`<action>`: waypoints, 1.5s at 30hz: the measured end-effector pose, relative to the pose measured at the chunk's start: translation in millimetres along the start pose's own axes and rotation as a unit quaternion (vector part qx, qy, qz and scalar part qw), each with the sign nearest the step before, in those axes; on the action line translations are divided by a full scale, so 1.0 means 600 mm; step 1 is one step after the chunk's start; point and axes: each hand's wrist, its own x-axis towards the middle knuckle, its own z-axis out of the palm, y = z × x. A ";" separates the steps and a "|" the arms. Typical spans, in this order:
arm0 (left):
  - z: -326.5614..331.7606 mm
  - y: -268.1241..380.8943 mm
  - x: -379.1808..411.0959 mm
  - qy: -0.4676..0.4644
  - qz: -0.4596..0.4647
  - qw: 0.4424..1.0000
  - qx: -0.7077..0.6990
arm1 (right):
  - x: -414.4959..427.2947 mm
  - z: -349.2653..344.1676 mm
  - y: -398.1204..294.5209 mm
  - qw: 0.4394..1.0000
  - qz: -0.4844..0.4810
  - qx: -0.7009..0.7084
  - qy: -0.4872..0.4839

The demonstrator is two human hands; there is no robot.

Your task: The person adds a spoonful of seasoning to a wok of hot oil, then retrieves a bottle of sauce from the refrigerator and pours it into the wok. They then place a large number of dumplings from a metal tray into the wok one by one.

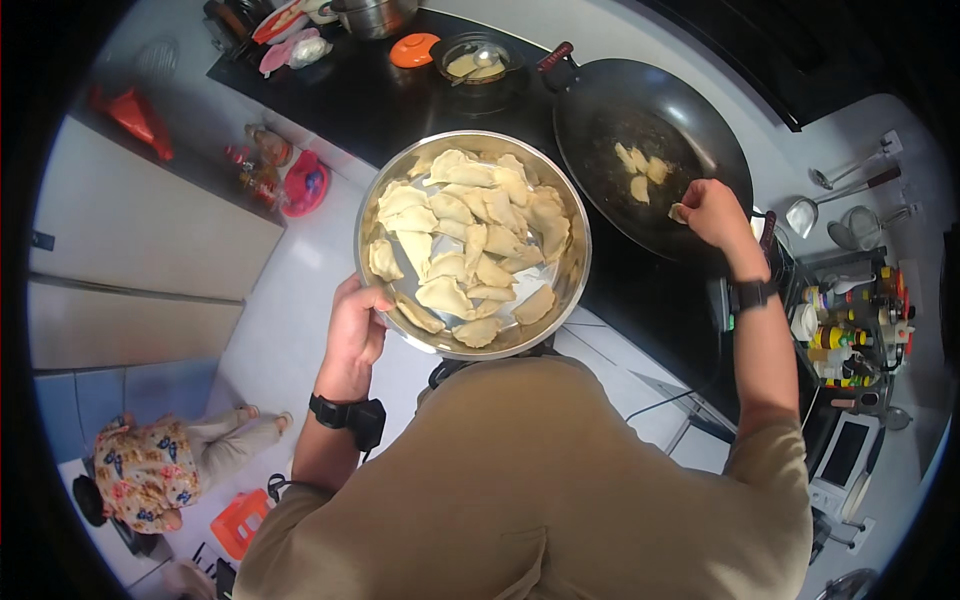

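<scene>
My left hand (355, 324) grips the rim of a round stainless steel basin (577, 266), thumb over the edge. Many uncooked dumplings (450, 296) lie heaped in it, with parts of the metal bottom showing between them. Over the right side of a large dark wok (600, 90), my right hand (709, 214) pinches one dumpling (677, 213) between its fingertips. Several more dumplings (639, 187) rest near the middle of the wok's bottom. The basin is held in front of my body, to the left of the wok and apart from it.
On the black counter stand a pot with a spoon (484, 67), an orange lid (415, 50) and a steel pot (375, 16). Ladles and strainers (862, 225) hang at the right, above seasoning bottles (836, 337). Another person (150, 469) stands at the lower left, near an orange stool (240, 523).
</scene>
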 end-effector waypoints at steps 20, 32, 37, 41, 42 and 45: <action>-0.017 -0.011 0.004 -0.011 -0.010 1.000 -0.023 | -0.061 0.078 -0.265 0.942 -0.321 -0.007 0.098; -0.017 -0.013 0.006 -0.005 -0.008 1.000 -0.027 | -0.101 0.060 -0.239 0.934 -0.317 0.165 0.002; -0.022 -0.020 0.011 -0.006 -0.005 1.000 -0.027 | -0.082 0.029 -0.163 0.921 -0.192 0.335 0.058; -0.013 -0.022 0.000 -0.003 0.023 0.999 -0.022 | -0.023 -0.019 -0.070 0.930 -0.209 0.260 0.154; -0.006 -0.021 -0.005 0.009 0.023 0.999 -0.026 | -0.009 -0.025 -0.047 0.936 -0.215 0.229 0.162; -0.013 -0.027 -0.002 0.021 0.012 0.999 -0.029 | 0.042 -0.038 0.015 0.966 -0.177 0.151 0.109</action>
